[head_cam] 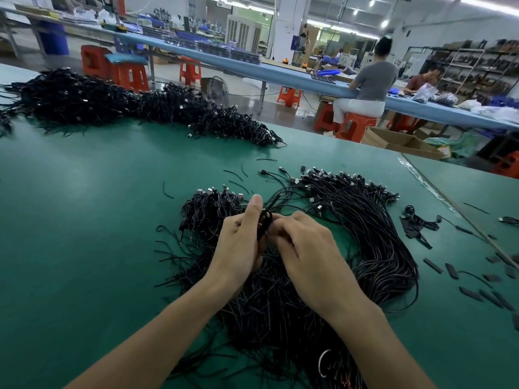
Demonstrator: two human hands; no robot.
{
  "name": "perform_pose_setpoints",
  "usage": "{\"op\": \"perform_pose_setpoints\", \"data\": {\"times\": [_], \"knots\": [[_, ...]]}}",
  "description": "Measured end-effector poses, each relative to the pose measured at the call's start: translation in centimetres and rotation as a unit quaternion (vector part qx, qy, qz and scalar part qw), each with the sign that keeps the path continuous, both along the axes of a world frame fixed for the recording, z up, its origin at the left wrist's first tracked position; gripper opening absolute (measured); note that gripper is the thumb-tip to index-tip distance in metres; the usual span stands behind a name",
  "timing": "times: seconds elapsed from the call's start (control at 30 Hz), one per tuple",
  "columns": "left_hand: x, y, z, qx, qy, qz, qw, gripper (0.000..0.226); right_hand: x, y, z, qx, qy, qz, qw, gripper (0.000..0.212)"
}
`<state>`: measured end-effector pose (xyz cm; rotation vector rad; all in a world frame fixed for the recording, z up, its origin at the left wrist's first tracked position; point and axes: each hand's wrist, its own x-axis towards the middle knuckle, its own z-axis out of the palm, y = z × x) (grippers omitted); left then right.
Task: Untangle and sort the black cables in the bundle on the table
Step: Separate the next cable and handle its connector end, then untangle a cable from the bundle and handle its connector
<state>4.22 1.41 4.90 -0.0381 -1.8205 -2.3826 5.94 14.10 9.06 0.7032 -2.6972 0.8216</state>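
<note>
A tangled bundle of black cables lies on the green table right in front of me. My left hand grips a small bunch of black cables lifted from the bundle, its fingers curled round them. My right hand meets the same bunch from the right and pinches it with its fingertips, which are partly hidden. A combed, sorted sheaf of cables with plugs at its far end curves along the right side. A smaller clump of cables sits left of my hands.
A long heap of black cables runs along the table's far left. Short black strips and a small coiled cable are scattered at the right. Beyond the table are orange stools, a blue bench and seated people.
</note>
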Motion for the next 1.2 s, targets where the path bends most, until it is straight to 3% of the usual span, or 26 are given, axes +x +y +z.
{"op": "perform_pose_setpoints", "data": {"times": [0.13, 0.3, 0.53, 0.67, 0.8, 0.93, 1.03, 1.2], "knots": [[-0.1, 0.0, -0.2, 0.011, -0.034, -0.024, 0.999, 0.059, -0.2, -0.1, -0.1, 0.024, 0.044, -0.022, 0.999, 0.017], [0.2, 0.3, -0.1, 0.029, -0.026, -0.049, 0.998, 0.038, -1.0, 0.3, -0.9, -0.032, -0.005, -0.029, 0.999, 0.019], [0.1, 0.0, 0.1, 0.011, -0.033, -0.039, 0.999, 0.066, -1.1, 0.8, -0.7, -0.111, -0.030, 0.026, 0.993, 0.018], [0.1, 0.2, 0.1, -0.010, -0.032, -0.013, 0.999, 0.067, -1.0, 1.0, -0.9, -0.033, -0.012, 0.013, 0.999, 0.011], [-0.1, 0.4, 0.1, 0.002, -0.079, -0.017, 0.997, 0.066, -0.2, 0.7, -1.1, 0.122, 0.176, 0.014, 0.977, 0.006], [-0.1, 0.2, -0.2, -0.007, -0.158, -0.103, 0.982, 0.058, -0.1, 1.0, -1.0, 0.218, 0.271, 0.074, 0.935, 0.009], [0.0, -0.3, -0.2, -0.020, -0.225, -0.194, 0.955, 0.046, -0.5, 1.2, -0.1, 0.241, 0.260, 0.125, 0.926, 0.012], [0.0, -0.5, 0.1, 0.021, -0.293, -0.267, 0.918, 0.055, -0.7, 1.4, 0.5, 0.177, 0.126, 0.126, 0.968, 0.004]]}}
